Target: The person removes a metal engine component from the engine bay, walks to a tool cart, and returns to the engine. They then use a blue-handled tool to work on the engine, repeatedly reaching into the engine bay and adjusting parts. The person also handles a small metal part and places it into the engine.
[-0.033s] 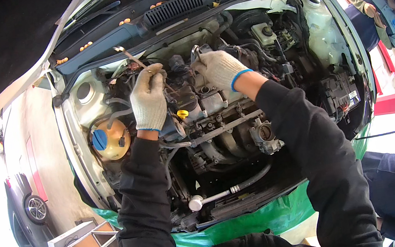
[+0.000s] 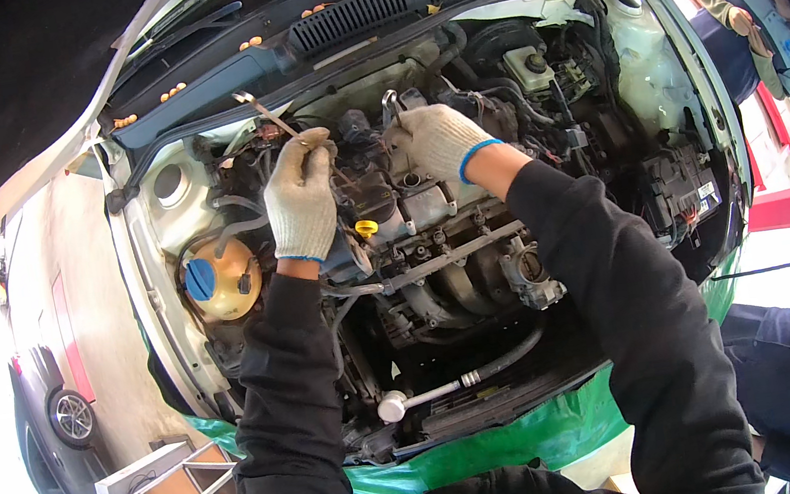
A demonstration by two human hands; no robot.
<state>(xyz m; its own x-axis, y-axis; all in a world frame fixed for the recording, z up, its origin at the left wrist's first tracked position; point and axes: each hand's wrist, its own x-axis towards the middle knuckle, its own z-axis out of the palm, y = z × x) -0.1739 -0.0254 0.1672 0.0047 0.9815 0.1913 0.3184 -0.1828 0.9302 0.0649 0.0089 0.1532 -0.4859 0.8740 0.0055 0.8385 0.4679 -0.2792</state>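
Both my hands wear pale knitted work gloves and are raised over a car engine (image 2: 430, 206). My left hand (image 2: 301, 200) is closed on a slim metal wrench (image 2: 268, 115), whose head points up and to the left. A second wrench (image 2: 390, 104) sticks up from my right hand (image 2: 442, 139), whose fingers are wrapped round it. Between and below the hands lie the engine's top cover and an open round hole (image 2: 412, 180). A yellow cap (image 2: 366, 228) is near my left wrist. The fingertips of the right hand are partly hidden.
A coolant tank (image 2: 237, 287) with a blue cap stands at the left. A ratchet handle (image 2: 426, 396) lies across the front of the bay, above a green cover (image 2: 504, 449). Several small orange-brown pieces (image 2: 173, 91) rest along the rear cowl. Two people are at the right.
Both hands and their wrenches have shifted very slightly to the right. Each hand keeps its grip.
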